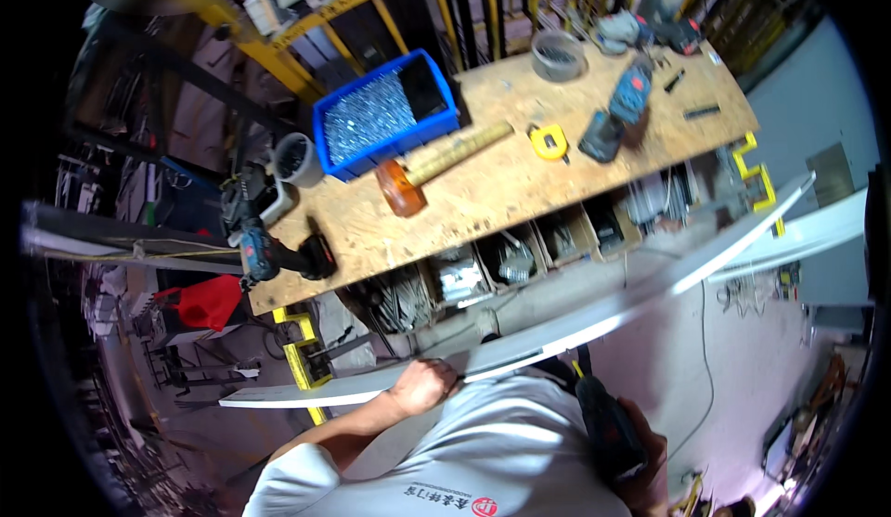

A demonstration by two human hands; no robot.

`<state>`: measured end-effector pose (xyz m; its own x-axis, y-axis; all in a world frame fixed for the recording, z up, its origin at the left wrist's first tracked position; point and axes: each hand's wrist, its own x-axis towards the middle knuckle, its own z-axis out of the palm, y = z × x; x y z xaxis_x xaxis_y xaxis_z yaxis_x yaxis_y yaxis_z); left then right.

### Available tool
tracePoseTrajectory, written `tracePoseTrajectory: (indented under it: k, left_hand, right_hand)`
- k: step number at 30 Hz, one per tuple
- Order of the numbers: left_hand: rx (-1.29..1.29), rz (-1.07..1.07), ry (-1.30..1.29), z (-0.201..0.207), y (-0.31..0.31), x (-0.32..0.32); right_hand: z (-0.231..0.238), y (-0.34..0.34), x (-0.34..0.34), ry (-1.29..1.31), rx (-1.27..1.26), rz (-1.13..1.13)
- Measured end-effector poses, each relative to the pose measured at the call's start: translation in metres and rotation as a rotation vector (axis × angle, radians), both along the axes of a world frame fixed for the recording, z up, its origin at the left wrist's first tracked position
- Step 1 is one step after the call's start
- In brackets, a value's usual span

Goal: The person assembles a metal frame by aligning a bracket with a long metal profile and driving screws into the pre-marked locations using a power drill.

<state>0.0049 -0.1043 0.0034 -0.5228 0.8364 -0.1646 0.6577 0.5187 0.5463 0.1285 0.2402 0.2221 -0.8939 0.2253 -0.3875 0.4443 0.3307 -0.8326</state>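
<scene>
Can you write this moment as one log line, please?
Left hand: gripping long white strip | Right hand: holding drill | Table: hammer, blue bin, yellow tape measure

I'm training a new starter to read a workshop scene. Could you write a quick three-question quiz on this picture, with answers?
1. Multiple choice: what does the left hand hold?
A) the blue bin
B) the white bar
C) a saw

2. True or false: the right hand is empty.

3. Short answer: which yellow tool lies on the bench, just right of the mallet?

Key:
1. B.
2. False; it holds a drill.
3. The tape measure.
</scene>
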Motion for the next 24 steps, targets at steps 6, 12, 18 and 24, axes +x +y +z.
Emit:
tracePoseTrajectory:
  k: [6, 12, 18, 24]
  left_hand:
    - [0.492, 0.657, 0.228, 0.07, 0.019, -0.221]
    - [-0.126, 1.122, 0.154, 0.035, -0.014, -0.402]
    - [-0.24, 0.965, 0.28, 0.024, -0.027, -0.421]
    - [-0.175, 0.905, 0.345, 0.033, -0.012, -0.422]
  right_hand:
    - [-0.003, -0.049, -0.069, 0.268, 0.083, 0.029]
    - [0.0, -0.094, -0.133, 0.291, 0.07, 0.183]
    - [-0.013, -0.11, -0.155, 0.287, 0.069, 0.279]
    - [-0.012, -0.129, -0.167, 0.289, 0.085, 0.325]
